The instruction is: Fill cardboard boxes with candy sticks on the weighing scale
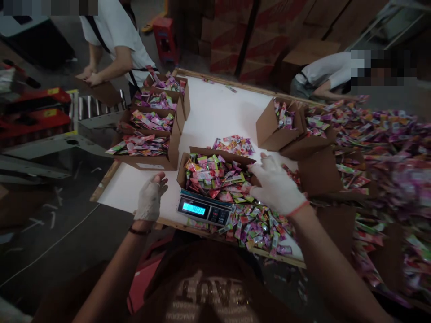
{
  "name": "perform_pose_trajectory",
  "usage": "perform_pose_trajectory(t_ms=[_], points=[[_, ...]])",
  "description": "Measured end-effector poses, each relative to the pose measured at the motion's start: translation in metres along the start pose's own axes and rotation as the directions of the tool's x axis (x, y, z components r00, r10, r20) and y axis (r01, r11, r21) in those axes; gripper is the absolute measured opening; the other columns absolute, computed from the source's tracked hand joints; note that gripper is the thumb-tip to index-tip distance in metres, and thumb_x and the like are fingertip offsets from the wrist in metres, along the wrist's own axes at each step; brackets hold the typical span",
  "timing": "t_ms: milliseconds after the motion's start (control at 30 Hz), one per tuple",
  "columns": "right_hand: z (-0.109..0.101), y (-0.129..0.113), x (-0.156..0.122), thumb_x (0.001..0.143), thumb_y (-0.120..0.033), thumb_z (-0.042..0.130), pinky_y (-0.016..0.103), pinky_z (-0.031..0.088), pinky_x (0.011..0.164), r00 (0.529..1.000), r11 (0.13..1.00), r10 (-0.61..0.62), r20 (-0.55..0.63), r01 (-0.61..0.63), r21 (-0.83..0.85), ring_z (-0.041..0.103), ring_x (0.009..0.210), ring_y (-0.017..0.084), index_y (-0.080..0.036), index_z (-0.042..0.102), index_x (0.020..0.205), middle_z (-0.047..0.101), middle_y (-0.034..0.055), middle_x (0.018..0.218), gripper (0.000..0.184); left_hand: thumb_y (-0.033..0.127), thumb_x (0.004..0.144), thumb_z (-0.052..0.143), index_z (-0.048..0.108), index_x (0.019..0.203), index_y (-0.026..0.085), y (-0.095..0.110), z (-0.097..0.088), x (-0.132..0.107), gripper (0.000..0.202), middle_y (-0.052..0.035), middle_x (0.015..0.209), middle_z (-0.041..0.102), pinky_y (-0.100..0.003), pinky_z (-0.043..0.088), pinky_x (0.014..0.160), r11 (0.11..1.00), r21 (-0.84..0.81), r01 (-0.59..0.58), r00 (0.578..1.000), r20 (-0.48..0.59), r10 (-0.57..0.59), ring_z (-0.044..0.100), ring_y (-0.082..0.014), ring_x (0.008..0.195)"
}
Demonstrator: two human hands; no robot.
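Box on scale opens upward, long axis left-to-right

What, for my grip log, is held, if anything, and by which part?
Left hand: nothing. Right hand: at the right end of the cardboard carton on the digital scale; any hold unclear.

Dim light. Beneath the grip, white tabletop, wood-edged. Far beyond the grip, stacked cartons and red stool. Left of the grip, roller conveyor; nearer, dark floor littered with pale scraps.
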State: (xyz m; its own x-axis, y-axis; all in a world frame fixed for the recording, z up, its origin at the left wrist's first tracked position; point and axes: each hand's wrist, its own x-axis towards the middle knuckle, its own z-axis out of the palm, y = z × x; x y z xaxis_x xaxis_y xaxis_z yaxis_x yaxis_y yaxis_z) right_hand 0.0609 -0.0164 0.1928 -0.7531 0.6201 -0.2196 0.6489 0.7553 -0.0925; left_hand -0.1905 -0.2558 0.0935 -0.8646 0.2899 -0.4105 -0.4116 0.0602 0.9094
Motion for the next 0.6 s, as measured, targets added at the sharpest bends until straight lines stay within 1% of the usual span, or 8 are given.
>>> perform_pose_trajectory(t_ms=[67, 100, 167, 267, 333, 400, 500, 600], points=[[0.005, -0.012, 0.015, 0.089, -0.027, 0.072, 0.063, 0.042, 0.125, 0.995, 0.997, 0.033, 0.097, -0.026, -0.071, 0.040, 0.160, 0.048, -0.017, 0.082, 0.122, 0.052, 0.0254, 0.166, 0.036, 0.061, 0.058, 0.086, 0.074, 0.098, 0.021, -0.004, -0.001, -0.001, 0.058, -0.0110, 0.119, 0.072, -0.040, 0.054, 0.093, 1.000, 0.001, 0.023, 1.000, -0.007, -0.023, 0.068, -0.0278, 0.112], [0.007, -0.014, 0.020, 0.091, -0.024, 0.069, 0.060, 0.042, 0.125, 0.994, 0.997, 0.025, 0.107, -0.018, -0.074, 0.042, 0.159, 0.046, -0.017, 0.084, 0.113, 0.054, 0.0239, 0.164, 0.028, 0.060, 0.058, 0.086, 0.074, 0.098, 0.021, -0.005, -0.002, -0.001, 0.057, -0.0110, 0.120, 0.072, -0.040, 0.055, 0.093, 0.999, 0.001, 0.032, 0.999, -0.014, -0.032, 0.068, -0.0274, 0.111], [0.006, -0.007, 0.024, 0.092, -0.021, 0.063, 0.051, 0.046, 0.121, 0.997, 0.999, -0.042, 0.057, 0.042, 0.002, 0.053, 0.149, 0.039, -0.019, 0.083, 0.094, 0.063, 0.0205, 0.150, 0.020, 0.059, 0.059, 0.085, 0.074, 0.098, 0.021, -0.008, -0.007, 0.000, 0.056, -0.0105, 0.120, 0.072, -0.039, 0.055, 0.092, 0.999, -0.004, 0.040, 0.999, -0.032, -0.040, 0.068, -0.0262, 0.110], [-0.005, 0.020, 0.010, 0.092, -0.023, 0.056, 0.039, 0.055, 0.103, 0.990, 0.964, -0.110, -0.090, 0.128, 0.231, 0.068, 0.116, 0.028, -0.022, 0.073, 0.077, 0.072, 0.0136, 0.114, 0.022, 0.059, 0.061, 0.084, 0.074, 0.098, 0.022, -0.012, -0.018, 0.001, 0.053, -0.0091, 0.119, 0.073, -0.037, 0.055, 0.090, 0.999, -0.016, 0.040, 0.997, -0.059, -0.041, 0.068, -0.0248, 0.108], [-0.016, 0.042, -0.010, 0.093, -0.030, 0.053, 0.036, 0.057, 0.085, 0.993, 0.928, -0.047, -0.110, 0.084, 0.363, 0.069, 0.091, 0.025, -0.024, 0.068, 0.079, 0.071, 0.0087, 0.092, 0.022, 0.058, 0.063, 0.084, 0.074, 0.098, 0.022, -0.014, -0.024, 0.001, 0.052, -0.0086, 0.118, 0.073, -0.036, 0.055, 0.090, 0.999, -0.019, 0.048, 0.996, -0.073, -0.049, 0.069, -0.0242, 0.108], [-0.025, 0.065, -0.034, 0.092, -0.038, 0.053, 0.038, 0.056, 0.074, 0.997, 0.903, 0.041, -0.064, -0.009, 0.429, 0.066, 0.076, 0.025, -0.026, 0.067, 0.083, 0.070, 0.0069, 0.081, 0.021, 0.057, 0.064, 0.084, 0.075, 0.099, 0.022, -0.016, -0.028, 0.000, 0.050, -0.0086, 0.119, 0.073, -0.036, 0.055, 0.090, 0.998, -0.015, 0.056, 0.995, -0.078, -0.057, 0.069, -0.0240, 0.109], [-0.031, 0.097, -0.064, 0.082, -0.039, 0.057, 0.048, 0.060, 0.076, 0.994, 0.909, 0.109, -0.011, -0.095, 0.406, 0.068, 0.072, 0.030, -0.028, 0.067, 0.080, 0.074, 0.0106, 0.079, 0.016, 0.056, 0.064, 0.083, 0.074, 0.098, 0.021, -0.017, -0.028, 0.000, 0.049, -0.0093, 0.120, 0.072, -0.037, 0.055, 0.091, 0.998, -0.003, 0.064, 0.994, -0.087, -0.064, 0.069, -0.0238, 0.107], [-0.028, 0.108, -0.073, 0.078, -0.032, 0.057, 0.056, 0.063, 0.084, 0.991, 0.949, 0.075, -0.109, -0.037, 0.313, 0.075, 0.083, 0.035, -0.028, 0.071, 0.084, 0.077, 0.0150, 0.090, 0.016, 0.056, 0.061, 0.083, 0.073, 0.096, 0.021, -0.014, -0.024, 0.002, 0.050, -0.0095, 0.119, 0.071, -0.038, 0.054, 0.091, 0.998, -0.003, 0.068, 0.993, -0.092, -0.068, 0.068, -0.0242, 0.106]])
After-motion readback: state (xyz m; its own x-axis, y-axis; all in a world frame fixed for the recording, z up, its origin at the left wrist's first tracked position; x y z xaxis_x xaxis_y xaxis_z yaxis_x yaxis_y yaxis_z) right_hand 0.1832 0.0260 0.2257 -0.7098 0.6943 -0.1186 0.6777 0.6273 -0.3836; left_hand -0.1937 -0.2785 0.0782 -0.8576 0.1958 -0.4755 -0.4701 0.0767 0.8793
